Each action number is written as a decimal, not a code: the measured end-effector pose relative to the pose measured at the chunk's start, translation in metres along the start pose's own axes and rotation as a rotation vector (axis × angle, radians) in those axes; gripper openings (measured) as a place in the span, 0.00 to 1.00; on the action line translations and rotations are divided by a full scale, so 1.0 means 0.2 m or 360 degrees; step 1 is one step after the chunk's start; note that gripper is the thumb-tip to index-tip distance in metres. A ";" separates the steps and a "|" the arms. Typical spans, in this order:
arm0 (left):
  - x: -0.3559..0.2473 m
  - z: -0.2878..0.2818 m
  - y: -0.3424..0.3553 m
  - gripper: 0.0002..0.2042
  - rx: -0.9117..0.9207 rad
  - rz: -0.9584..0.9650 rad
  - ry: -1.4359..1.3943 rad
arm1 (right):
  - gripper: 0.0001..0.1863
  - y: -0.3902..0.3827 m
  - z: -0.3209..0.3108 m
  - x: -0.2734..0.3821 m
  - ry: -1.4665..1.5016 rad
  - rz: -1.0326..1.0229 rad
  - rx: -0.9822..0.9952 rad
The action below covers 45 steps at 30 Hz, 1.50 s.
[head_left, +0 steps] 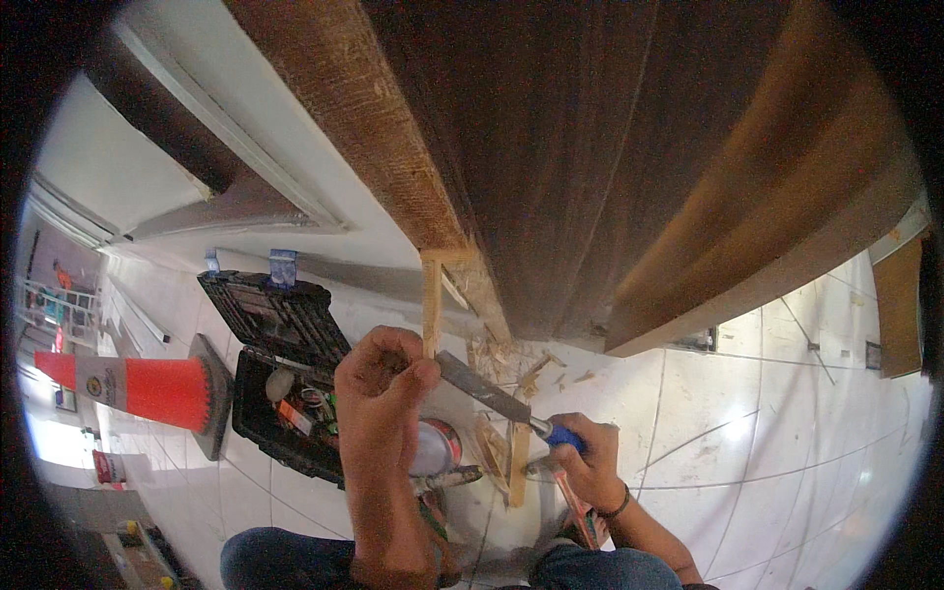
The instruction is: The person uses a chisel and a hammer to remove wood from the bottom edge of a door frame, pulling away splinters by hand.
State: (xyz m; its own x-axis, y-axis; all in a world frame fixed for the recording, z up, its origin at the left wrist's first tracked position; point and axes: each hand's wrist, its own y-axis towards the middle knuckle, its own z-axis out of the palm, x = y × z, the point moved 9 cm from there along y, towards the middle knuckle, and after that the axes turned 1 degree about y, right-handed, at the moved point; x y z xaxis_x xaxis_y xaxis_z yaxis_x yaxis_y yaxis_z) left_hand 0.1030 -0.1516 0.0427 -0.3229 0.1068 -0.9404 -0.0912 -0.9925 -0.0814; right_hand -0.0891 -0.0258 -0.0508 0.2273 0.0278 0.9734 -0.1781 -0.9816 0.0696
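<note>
Knees in blue jeans (285, 560) fill the lower edge, and the left hand (383, 393) rises just above them, its fingers (418, 374) pinching the lower end of a thin wooden strip (431, 305). That strip stands upright above the fingers and meets the broken bottom corner of a dark wooden door (610, 147), whose rough unfinished edge (364, 108) runs up and away to the left of the fingertips. To the right of those fingers lies the flat blade of a chisel (487, 388), slanting down to a blue handle around which the right hand (590, 462) is closed. Under the blade, wood splinters (521, 369) scatter over the white tiled floor (787, 423), with a loose wooden slat (518, 462) just left of the right fingers. Left of the left hand sits an open black tool case (275, 324), beyond it an orange cone (147, 388). Free floor opens to the right of the right hand, below the door's bottom edge.
</note>
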 end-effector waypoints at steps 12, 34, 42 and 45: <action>-0.32 0.05 0.00 0.15 0.0044 0.0242 -0.0291 | 0.19 0.07 0.14 0.25 0.0113 -0.0383 0.0295; -0.03 0.25 0.04 0.21 0.0094 -0.0068 -0.0274 | 0.32 -0.25 -0.34 -0.21 0.0523 0.0057 -0.0763; 0.04 0.34 0.07 0.12 0.0154 -0.0243 -0.0531 | 0.32 -0.27 -0.28 -0.24 0.0604 0.0003 -0.0708; 0.04 0.37 0.07 0.11 0.0093 -0.0185 -0.0604 | 0.33 -0.28 -0.26 -0.25 0.0571 0.0031 -0.0689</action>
State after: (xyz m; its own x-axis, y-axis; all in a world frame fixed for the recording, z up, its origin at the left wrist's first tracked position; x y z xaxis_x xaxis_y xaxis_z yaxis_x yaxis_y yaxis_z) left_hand 0.0302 -0.1595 0.0587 -0.6312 0.2434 -0.7364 -0.1973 -0.9686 -0.1510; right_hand -0.1412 0.0381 -0.0925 -0.1067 0.1473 0.9833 -0.5730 -0.8173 0.0602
